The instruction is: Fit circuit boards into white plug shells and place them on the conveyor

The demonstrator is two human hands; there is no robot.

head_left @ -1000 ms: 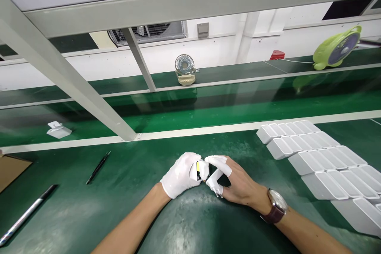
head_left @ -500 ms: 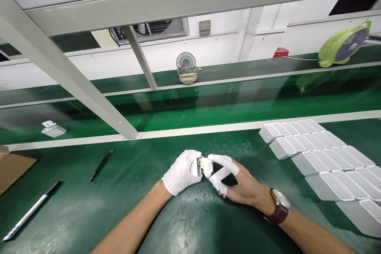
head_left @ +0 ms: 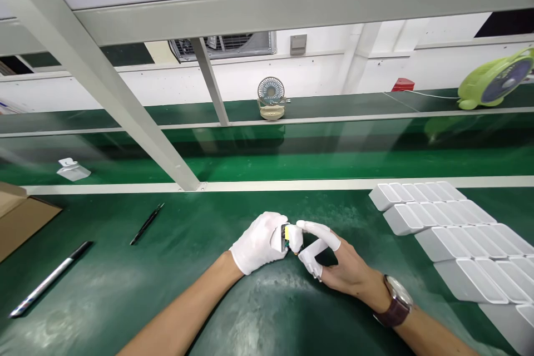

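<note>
My left hand [head_left: 259, 243], in a white glove, is closed around a small white housing [head_left: 277, 238] above the green bench. From the housing's right side juts a small electronic part [head_left: 295, 238], white with a yellow band and a bit of green. My right hand [head_left: 334, 256] wears white finger covers and pinches this part between index finger and thumb. The part meets the housing; how deep it sits inside is hidden by the glove. A watch [head_left: 398, 297] is on my right wrist.
Rows of white boxes [head_left: 454, 236] stand at the right. On the left lie a black tweezer-like tool [head_left: 147, 225], a silver-and-black pen-like rod [head_left: 50, 280] and a cardboard box [head_left: 29, 228]. A metal post [head_left: 137, 105] rises at the bench's back edge. Beyond it stands a small fan [head_left: 271, 94].
The view has shifted a little, so the scene sits slightly differently. Both hands keep their hold, and a bit more of the part's green shows beside the housing.
</note>
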